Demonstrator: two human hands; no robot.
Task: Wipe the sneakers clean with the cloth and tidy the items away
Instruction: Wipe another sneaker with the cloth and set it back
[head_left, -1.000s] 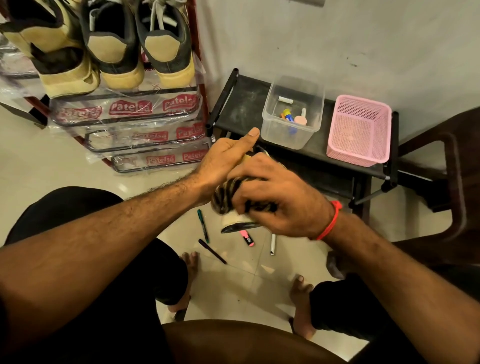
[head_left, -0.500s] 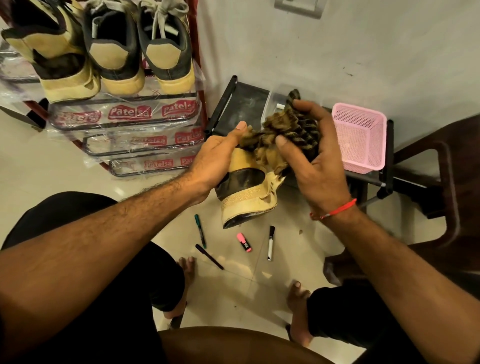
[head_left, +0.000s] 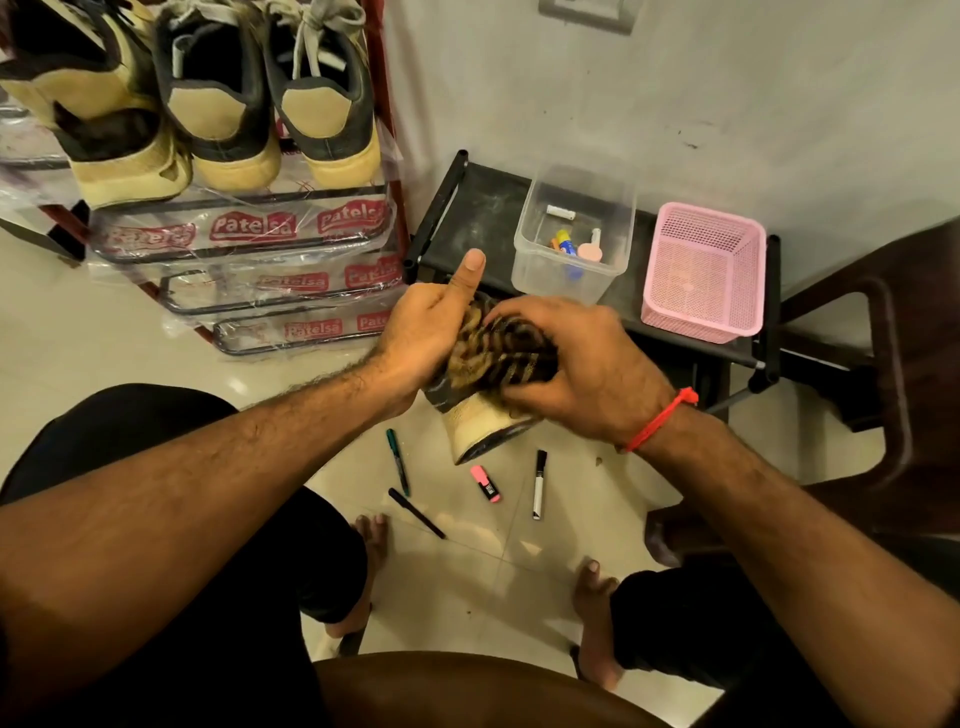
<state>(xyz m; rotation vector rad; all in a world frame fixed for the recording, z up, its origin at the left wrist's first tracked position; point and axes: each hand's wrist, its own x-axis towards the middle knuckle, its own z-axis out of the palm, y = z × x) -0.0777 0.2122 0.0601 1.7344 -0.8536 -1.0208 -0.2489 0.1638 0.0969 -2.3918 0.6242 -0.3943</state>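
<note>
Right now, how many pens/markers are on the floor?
4: green marker, black pen, pink highlighter, black-capped white marker, all lying below the held sneaker. More may hide under the hands.

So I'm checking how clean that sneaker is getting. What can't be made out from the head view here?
- Sneaker: mostly hidden by the striped cloth and both hands, left hand and right hand; only its heel end shows.
- Dirt left on it: cannot tell, the wiped area is covered.
- Small items in the clear tub: too small to identify.
- Sneakers on the rack: fronts cut off by the top edge.
</note>
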